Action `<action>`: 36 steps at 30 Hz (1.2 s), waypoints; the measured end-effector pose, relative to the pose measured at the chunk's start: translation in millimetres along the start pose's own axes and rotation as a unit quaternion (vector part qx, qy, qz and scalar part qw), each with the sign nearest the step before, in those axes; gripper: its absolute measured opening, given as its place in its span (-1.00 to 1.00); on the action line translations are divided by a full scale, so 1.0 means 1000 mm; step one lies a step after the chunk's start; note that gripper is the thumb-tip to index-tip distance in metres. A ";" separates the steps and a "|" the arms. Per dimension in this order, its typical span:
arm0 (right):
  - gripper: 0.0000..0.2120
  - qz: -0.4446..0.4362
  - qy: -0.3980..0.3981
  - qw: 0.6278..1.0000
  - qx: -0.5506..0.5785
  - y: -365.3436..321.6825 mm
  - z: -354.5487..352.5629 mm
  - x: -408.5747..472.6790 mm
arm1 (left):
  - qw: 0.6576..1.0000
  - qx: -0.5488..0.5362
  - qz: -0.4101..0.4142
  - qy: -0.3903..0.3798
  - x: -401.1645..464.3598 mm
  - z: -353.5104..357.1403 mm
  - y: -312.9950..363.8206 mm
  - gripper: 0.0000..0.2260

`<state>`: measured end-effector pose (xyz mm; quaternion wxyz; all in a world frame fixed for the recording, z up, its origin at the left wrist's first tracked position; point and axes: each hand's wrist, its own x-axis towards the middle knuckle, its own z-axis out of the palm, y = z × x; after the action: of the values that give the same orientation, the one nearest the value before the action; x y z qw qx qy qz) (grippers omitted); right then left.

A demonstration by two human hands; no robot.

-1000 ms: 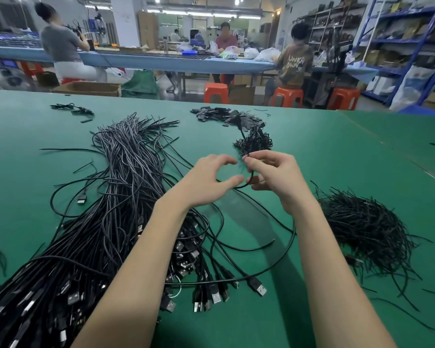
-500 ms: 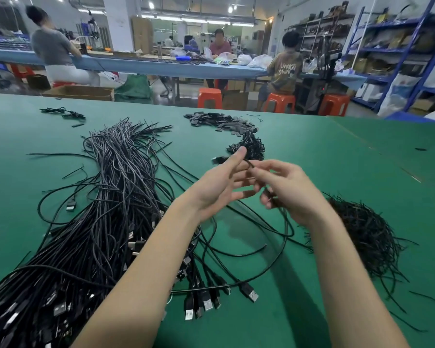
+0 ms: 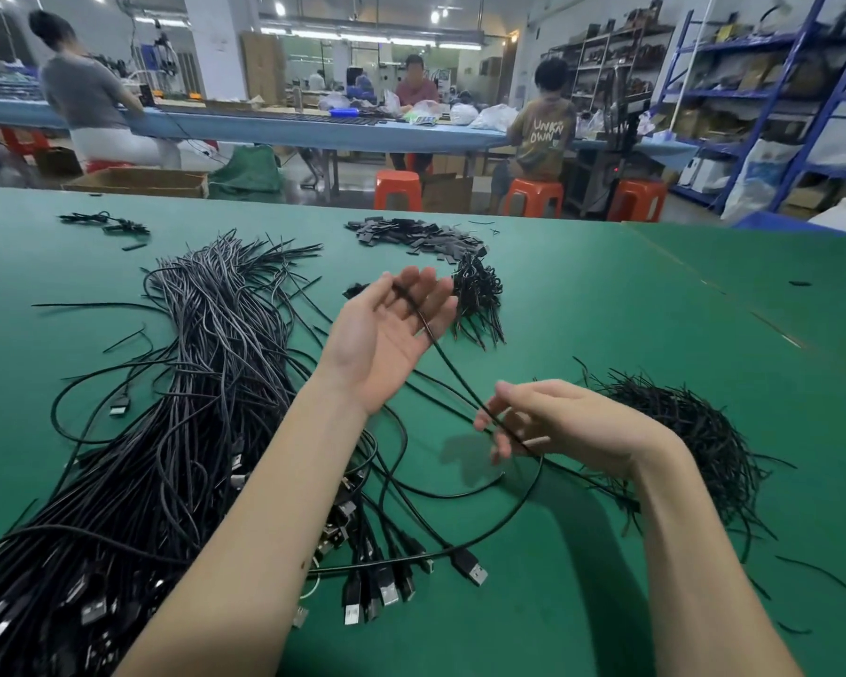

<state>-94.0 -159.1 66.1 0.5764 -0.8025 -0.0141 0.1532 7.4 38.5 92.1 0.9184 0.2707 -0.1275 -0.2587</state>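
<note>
- The thin black USB cable [image 3: 453, 371] stretches diagonally just right of the big heap of black cables [image 3: 191, 383].
- The left hand [image 3: 387, 334] lies flat under its far end.
- The right hand [image 3: 558, 422], nearer me, has a pinching grip on it.

Colour scheme: black stock on a plain green tabletop [image 3: 655, 310].
The cable [image 3: 453, 378] is black and its plug [image 3: 472, 571] is silver-tipped. The left-edge cable bundle [image 3: 206, 364] is black to dark grey. The right-edge tie heap [image 3: 694, 432] and the far-edge flat pieces [image 3: 411, 234] are black.

One held cable [image 3: 453, 371], three orange stools [image 3: 396, 188], perhaps three people [image 3: 543, 134].
</note>
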 end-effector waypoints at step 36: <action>-0.87 0.005 -0.141 0.977 0.160 0.002 0.010 0.002 | 0.976 0.126 -0.088 -0.151 -0.005 -0.011 0.001 -0.58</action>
<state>-95.5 -150.0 60.8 0.6890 -0.6703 -0.0667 0.2675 7.6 47.1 82.8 0.8205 0.3524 -0.2721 -0.3586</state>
